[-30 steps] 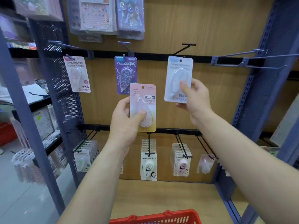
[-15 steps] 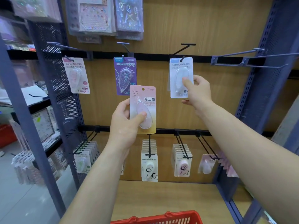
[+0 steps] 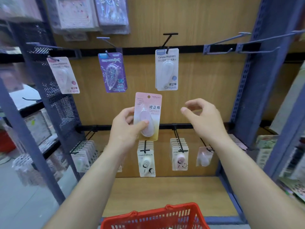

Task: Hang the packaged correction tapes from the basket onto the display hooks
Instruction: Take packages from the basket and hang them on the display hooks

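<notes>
Three "Campus" cards hang from the top rail: pale pink pack [image 3: 63,75], purple pack [image 3: 113,73], white pack [image 3: 166,70]. The left hand [image 3: 125,129] pinches a pink-and-yellow correction tape pack [image 3: 147,116], printed 修正帯, upright before the wooden back panel [image 3: 206,83], thumb across its blister. The right hand [image 3: 204,118] hovers just beside it, fingers loosely curled and holding nothing. Blue hooks [image 3: 221,42] jut out at upper right. The red basket [image 3: 155,217] sits below.

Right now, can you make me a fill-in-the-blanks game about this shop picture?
1. The pink pack is gripped by the ____ hand.
2. The right hand holds ____.
3. The purple pack hangs to the ____ of the white pack.
4. The basket is coloured ____.
Missing words: left; nothing; left; red.
</notes>
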Tool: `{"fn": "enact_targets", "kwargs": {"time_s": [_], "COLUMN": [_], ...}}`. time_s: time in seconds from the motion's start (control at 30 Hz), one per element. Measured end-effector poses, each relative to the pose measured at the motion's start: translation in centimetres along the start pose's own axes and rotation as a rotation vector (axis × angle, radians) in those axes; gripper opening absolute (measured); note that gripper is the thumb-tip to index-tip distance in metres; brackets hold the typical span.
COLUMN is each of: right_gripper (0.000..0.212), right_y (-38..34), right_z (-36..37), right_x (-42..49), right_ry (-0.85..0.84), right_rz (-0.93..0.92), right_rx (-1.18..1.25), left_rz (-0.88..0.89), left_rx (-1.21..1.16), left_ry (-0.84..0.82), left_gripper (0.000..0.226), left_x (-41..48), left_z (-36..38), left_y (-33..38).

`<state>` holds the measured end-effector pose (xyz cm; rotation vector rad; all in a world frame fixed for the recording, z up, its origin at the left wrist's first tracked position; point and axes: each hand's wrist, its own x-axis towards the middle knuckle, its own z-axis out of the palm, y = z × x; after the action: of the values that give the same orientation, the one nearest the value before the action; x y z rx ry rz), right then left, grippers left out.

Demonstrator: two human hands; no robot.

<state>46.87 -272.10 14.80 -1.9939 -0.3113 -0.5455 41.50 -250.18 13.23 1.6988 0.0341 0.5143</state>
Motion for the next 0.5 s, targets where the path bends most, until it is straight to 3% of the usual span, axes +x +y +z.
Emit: {"fn": "enact_targets", "kwargs": {"time_s": [0.4,0.5], "right_gripper": [0.008,0.010], "right_y": [6.0,6.0], "right_z": [2.8,4.5], "right_x": [-5.0,-5.9], "right_ry": [-0.401,-0.494], "right_rz": [0.097,0.052], "right_rx": [-0.228,-0.289], "left_rz": [-0.134,-0.174], "left_rx": [0.131,0.125], "left_ry": [0.034,0.064], "left_gripper": [0.040,0.041], "left_x": [-4.0,-4.7], "left_z": [0.0,-1.4], "left_y": [-6.6,-7.9]}}
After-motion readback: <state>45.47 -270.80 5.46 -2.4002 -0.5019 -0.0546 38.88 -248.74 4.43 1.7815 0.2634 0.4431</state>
